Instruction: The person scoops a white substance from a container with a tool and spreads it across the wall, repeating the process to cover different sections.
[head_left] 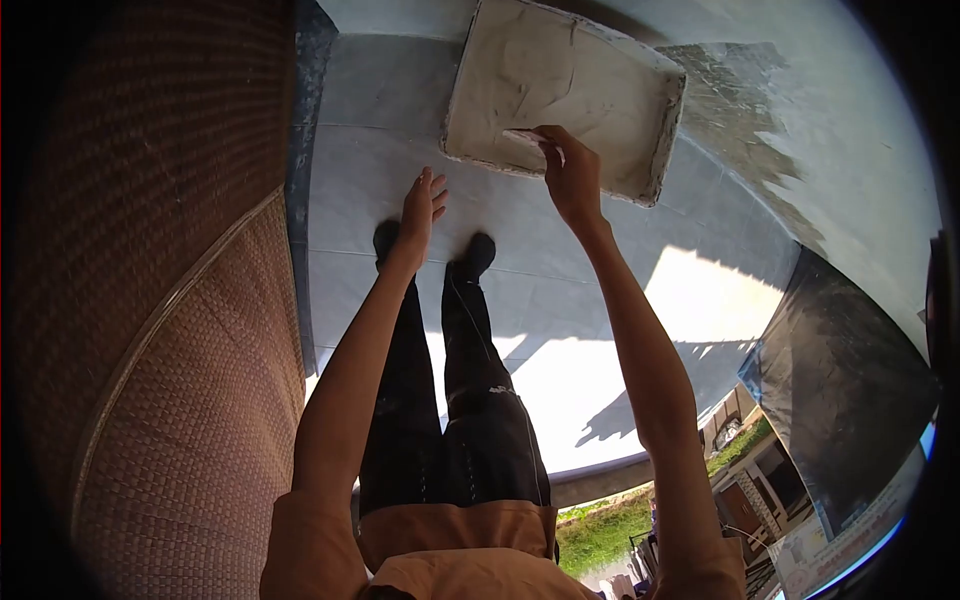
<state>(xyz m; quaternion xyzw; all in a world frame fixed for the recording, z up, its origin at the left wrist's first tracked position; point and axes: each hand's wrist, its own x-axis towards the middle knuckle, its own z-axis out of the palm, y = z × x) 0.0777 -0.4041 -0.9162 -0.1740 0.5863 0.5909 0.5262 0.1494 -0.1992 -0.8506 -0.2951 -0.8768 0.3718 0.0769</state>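
shirt (470,560): orange-tan, short sleeves | trousers (460,420): black, a few pale specks on the leg | footwear (478,255): dark | left hand (420,215), right hand (572,175): bare, no gloves

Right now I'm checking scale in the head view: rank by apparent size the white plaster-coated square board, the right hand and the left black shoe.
1. White plaster-coated square board
2. Right hand
3. Left black shoe, partly hidden and farther away, so unsure

This is a building site, on a raised outdoor terrace or balcony. A tiled floor (560,290) lies in sunlight, a tray (560,90) is caked with white plaster, a wall (860,130) is half plastered, and houses (745,450) and greenery show below.
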